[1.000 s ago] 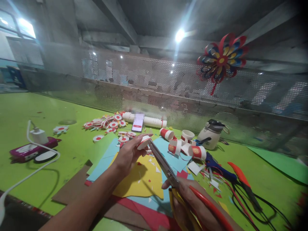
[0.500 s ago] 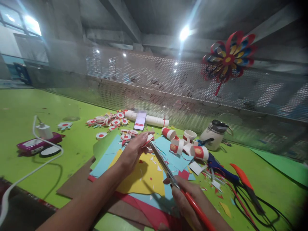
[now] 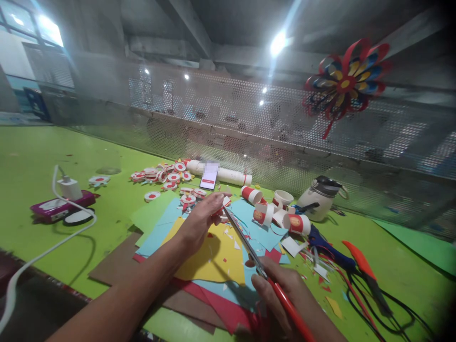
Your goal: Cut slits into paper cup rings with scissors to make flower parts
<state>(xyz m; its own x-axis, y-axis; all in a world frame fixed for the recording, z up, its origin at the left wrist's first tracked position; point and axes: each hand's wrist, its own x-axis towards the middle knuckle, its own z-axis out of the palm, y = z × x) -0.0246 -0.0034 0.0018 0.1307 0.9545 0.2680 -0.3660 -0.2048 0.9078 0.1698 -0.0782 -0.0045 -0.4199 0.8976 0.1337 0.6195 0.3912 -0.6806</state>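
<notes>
The left hand [image 3: 201, 221] was pinched shut around a small red-and-white paper cup piece [image 3: 223, 205], holding it lifted off the sheets so that its edge met the blade tips. The right hand [image 3: 285, 294], at about five o'clock from the left, was wrapped tight around the red handles of the scissors [image 3: 249, 247], whose blades ran up toward eleven o'clock and ended at the piece; whether the blades were parted there could not be told.

Under both hands lay overlapping coloured paper sheets [image 3: 217, 256], yellow on top of blue and red, with small snippets on them, probably a catch for the trimmings. At two o'clock from the left hand stood a cluster of red-and-white paper cups [image 3: 278, 216], near enough to reach. At eleven o'clock, finished-looking cut rings [image 3: 167, 176] were piled together, well clear of the cutting. A phone [image 3: 209, 175] leaned against a white tube behind them, screen facing the person. At three o'clock lay a blue glue gun [image 3: 326, 249] on the green table [image 3: 53, 156].
</notes>
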